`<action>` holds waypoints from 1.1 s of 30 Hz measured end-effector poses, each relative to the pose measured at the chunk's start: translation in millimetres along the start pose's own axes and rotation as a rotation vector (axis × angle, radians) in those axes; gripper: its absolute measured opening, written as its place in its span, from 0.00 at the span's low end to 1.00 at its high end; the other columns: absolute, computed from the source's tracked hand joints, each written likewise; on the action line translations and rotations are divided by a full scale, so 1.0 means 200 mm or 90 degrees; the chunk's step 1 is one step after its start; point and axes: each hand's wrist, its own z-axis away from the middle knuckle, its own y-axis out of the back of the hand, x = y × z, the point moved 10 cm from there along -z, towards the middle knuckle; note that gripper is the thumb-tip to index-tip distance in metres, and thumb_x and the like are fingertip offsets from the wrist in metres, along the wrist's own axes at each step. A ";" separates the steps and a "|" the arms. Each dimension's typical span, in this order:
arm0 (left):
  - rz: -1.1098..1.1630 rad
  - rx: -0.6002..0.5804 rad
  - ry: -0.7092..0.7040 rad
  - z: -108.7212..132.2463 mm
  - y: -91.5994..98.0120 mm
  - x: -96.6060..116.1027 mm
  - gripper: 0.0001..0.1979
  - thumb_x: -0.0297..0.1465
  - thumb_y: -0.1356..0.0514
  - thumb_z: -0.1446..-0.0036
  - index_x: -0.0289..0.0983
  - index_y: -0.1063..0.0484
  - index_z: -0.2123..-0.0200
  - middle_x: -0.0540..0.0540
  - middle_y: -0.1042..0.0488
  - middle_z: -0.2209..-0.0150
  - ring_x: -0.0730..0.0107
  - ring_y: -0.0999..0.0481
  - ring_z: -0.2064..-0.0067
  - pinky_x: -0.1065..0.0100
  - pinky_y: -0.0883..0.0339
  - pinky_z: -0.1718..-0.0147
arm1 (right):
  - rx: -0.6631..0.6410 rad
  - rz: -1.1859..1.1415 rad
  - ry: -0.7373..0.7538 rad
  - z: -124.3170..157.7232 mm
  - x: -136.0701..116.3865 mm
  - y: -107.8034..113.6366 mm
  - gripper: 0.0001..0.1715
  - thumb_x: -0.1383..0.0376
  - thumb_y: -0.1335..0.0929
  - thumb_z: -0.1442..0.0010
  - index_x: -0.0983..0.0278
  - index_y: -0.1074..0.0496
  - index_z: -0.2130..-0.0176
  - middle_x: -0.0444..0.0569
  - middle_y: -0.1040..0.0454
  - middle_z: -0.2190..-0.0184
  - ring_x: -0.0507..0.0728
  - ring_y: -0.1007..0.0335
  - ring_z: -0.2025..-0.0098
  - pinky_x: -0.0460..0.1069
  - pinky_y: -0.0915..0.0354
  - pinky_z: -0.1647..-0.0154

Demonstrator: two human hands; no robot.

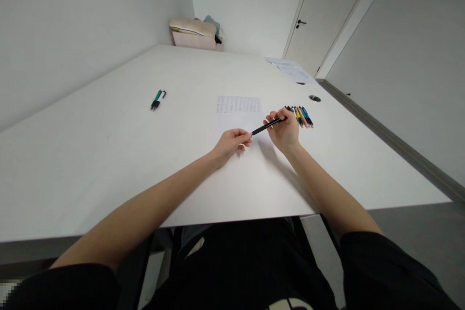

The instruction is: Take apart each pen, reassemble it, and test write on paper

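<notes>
A black pen [267,126] is held between my two hands above a printed sheet of paper [239,105]. My left hand [233,143] pinches its lower left end, and my right hand [284,131] grips the upper right end between thumb and fingers. Just beyond my right hand, several pens [301,116] in yellow, orange, green, blue and other colours lie side by side on the white table [109,155]. Part of that row is hidden behind the hand.
Green and white pens [158,100] lie at the left. More papers [290,69] rest at the far right edge, near a round cable hole [315,99]. Behind the table stands a pink box [194,40] with folded cloth on top. Walls border the left and back.
</notes>
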 end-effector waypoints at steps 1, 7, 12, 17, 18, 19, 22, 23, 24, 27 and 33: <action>-0.005 0.006 -0.012 0.00 0.01 0.01 0.05 0.28 0.37 0.53 0.31 0.29 0.74 0.46 0.28 0.76 0.77 0.31 0.75 0.75 0.40 0.77 | -0.004 0.026 0.003 0.00 0.00 0.00 0.19 0.58 0.34 0.51 0.62 0.48 0.80 0.42 0.35 0.76 0.50 0.36 0.70 0.47 0.36 0.67; -0.012 0.022 -0.070 -0.01 0.04 0.09 0.08 0.32 0.36 0.56 0.31 0.29 0.74 0.47 0.28 0.76 0.77 0.31 0.75 0.75 0.42 0.77 | -0.050 0.221 -0.058 0.02 0.05 -0.04 0.12 0.57 0.31 0.54 0.59 0.33 0.69 0.41 0.33 0.69 0.48 0.38 0.71 0.43 0.41 0.75; -0.061 0.017 -0.097 0.00 0.03 0.09 0.12 0.35 0.36 0.57 0.32 0.29 0.74 0.48 0.29 0.76 0.76 0.32 0.75 0.73 0.41 0.76 | -0.164 0.290 -0.129 0.08 0.17 -0.12 0.16 0.59 0.29 0.55 0.61 0.32 0.65 0.36 0.40 0.81 0.44 0.48 0.82 0.42 0.50 0.82; -0.133 0.016 -0.114 0.00 0.02 0.09 0.12 0.37 0.37 0.56 0.32 0.29 0.73 0.48 0.29 0.77 0.77 0.33 0.75 0.72 0.41 0.75 | -0.194 0.295 -0.159 0.10 0.22 -0.13 0.09 0.65 0.30 0.56 0.64 0.34 0.73 0.35 0.41 0.86 0.44 0.49 0.84 0.41 0.53 0.84; -0.147 0.015 -0.116 0.00 0.02 0.09 0.12 0.37 0.37 0.55 0.33 0.29 0.73 0.49 0.29 0.77 0.77 0.33 0.75 0.72 0.40 0.75 | -0.193 0.291 -0.159 0.10 0.22 -0.13 0.09 0.66 0.30 0.56 0.64 0.34 0.74 0.36 0.40 0.86 0.44 0.49 0.84 0.41 0.53 0.84; -0.159 0.013 -0.121 0.00 0.02 0.10 0.12 0.37 0.38 0.55 0.33 0.29 0.73 0.49 0.29 0.77 0.77 0.33 0.76 0.72 0.40 0.75 | -0.192 0.288 -0.160 0.10 0.23 -0.12 0.08 0.66 0.30 0.57 0.64 0.35 0.74 0.36 0.39 0.86 0.44 0.48 0.84 0.41 0.53 0.84; -0.197 0.002 -0.142 0.00 0.01 0.11 0.12 0.38 0.39 0.53 0.33 0.29 0.73 0.49 0.29 0.76 0.77 0.33 0.75 0.72 0.40 0.75 | -0.190 0.286 -0.162 0.10 0.24 -0.12 0.08 0.66 0.31 0.58 0.64 0.34 0.74 0.37 0.36 0.85 0.44 0.47 0.85 0.41 0.53 0.85; -0.215 -0.001 -0.150 0.01 0.01 0.12 0.12 0.38 0.39 0.53 0.33 0.29 0.72 0.49 0.29 0.76 0.76 0.33 0.75 0.72 0.40 0.75 | -0.186 0.284 -0.160 0.10 0.24 -0.12 0.08 0.67 0.31 0.58 0.64 0.35 0.74 0.37 0.36 0.86 0.44 0.47 0.86 0.41 0.52 0.85; -0.237 -0.006 -0.158 0.01 0.00 0.12 0.13 0.38 0.40 0.52 0.33 0.29 0.72 0.49 0.29 0.76 0.76 0.33 0.75 0.72 0.40 0.75 | -0.180 0.281 -0.155 0.10 0.24 -0.12 0.08 0.67 0.31 0.58 0.64 0.35 0.75 0.37 0.36 0.86 0.44 0.47 0.86 0.41 0.52 0.86; -0.317 -0.019 -0.182 0.02 -0.02 0.13 0.14 0.40 0.42 0.50 0.33 0.29 0.71 0.48 0.28 0.76 0.75 0.32 0.75 0.71 0.39 0.75 | -0.155 0.261 -0.136 0.08 0.25 -0.11 0.07 0.68 0.32 0.59 0.64 0.37 0.79 0.36 0.38 0.89 0.44 0.48 0.88 0.41 0.53 0.87; -0.552 0.026 -0.265 0.03 0.02 0.18 0.17 0.41 0.50 0.42 0.35 0.28 0.67 0.46 0.25 0.69 0.69 0.28 0.67 0.67 0.36 0.66 | -0.069 0.238 -0.088 0.03 0.22 -0.03 0.10 0.70 0.34 0.60 0.63 0.42 0.83 0.35 0.42 0.91 0.43 0.52 0.89 0.41 0.56 0.88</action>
